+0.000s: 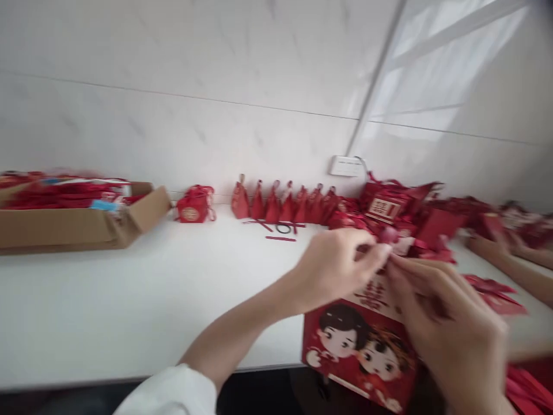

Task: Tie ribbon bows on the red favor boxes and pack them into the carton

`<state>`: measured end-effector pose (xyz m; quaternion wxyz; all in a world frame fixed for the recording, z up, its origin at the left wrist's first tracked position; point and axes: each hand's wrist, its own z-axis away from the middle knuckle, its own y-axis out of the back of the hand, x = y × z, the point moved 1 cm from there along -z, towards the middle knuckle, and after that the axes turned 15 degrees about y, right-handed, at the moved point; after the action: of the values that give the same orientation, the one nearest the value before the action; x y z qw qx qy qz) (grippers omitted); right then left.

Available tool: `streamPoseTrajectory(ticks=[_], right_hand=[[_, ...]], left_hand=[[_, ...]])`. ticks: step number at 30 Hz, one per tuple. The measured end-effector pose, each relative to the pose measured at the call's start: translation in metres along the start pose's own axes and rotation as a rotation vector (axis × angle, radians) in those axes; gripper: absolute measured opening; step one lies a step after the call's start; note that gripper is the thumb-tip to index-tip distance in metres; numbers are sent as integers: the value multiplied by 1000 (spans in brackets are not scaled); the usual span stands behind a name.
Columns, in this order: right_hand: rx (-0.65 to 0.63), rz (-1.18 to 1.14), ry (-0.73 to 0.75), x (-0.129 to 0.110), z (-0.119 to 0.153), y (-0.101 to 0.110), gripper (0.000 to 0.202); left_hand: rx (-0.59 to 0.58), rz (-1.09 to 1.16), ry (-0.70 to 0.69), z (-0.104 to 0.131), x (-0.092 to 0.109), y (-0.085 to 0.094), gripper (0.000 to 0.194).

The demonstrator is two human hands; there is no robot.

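In front of me, at the table's near edge, hangs or stands a red gift box [358, 351] with two cartoon figures on its front and a red character on a pale upper part. My left hand [341, 262] is closed in a pinch at the top of the box, on a red ribbon [389, 234]. My right hand [449, 317] pinches the same place from the right, its fingertips touching or nearly touching the left ones. Blur and fingers hide the ribbon's exact shape and the top of the box.
An open cardboard box [60, 227] of red items stands left on the white table [151, 311]. By the wall are a small red box [193, 204], several pointed red boxes [272, 202], ribbon strips [280, 238] and piled red bags [386, 202]. Another person's arms [510, 265] reach in from the right.
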<state>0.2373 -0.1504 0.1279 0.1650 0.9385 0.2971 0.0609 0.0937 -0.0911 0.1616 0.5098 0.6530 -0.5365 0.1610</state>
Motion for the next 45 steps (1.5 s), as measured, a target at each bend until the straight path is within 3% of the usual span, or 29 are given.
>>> streamPoseTrajectory(ticks=[9, 18, 34, 38, 41, 45], right_hand=[[-59, -79, -66, -10, -14, -2, 16], [-87, -108, -110, -10, -17, 2, 12], [-103, 20, -208, -15, -17, 2, 5], [-109, 95, -238, -19, -19, 1, 14], [-126, 32, -227, -18, -18, 0, 19], [-113, -75, -248, -15, -13, -1, 9]], left_hand=[[-76, 91, 49, 0, 5, 8, 31], [-35, 95, 59, 1, 2, 4, 28], [-52, 155, 76, 5, 4, -5, 28], [-53, 196, 115, 8, 5, -8, 29], [-50, 203, 132, 8, 5, -7, 29], [-40, 177, 129, 7, 4, -7, 29]])
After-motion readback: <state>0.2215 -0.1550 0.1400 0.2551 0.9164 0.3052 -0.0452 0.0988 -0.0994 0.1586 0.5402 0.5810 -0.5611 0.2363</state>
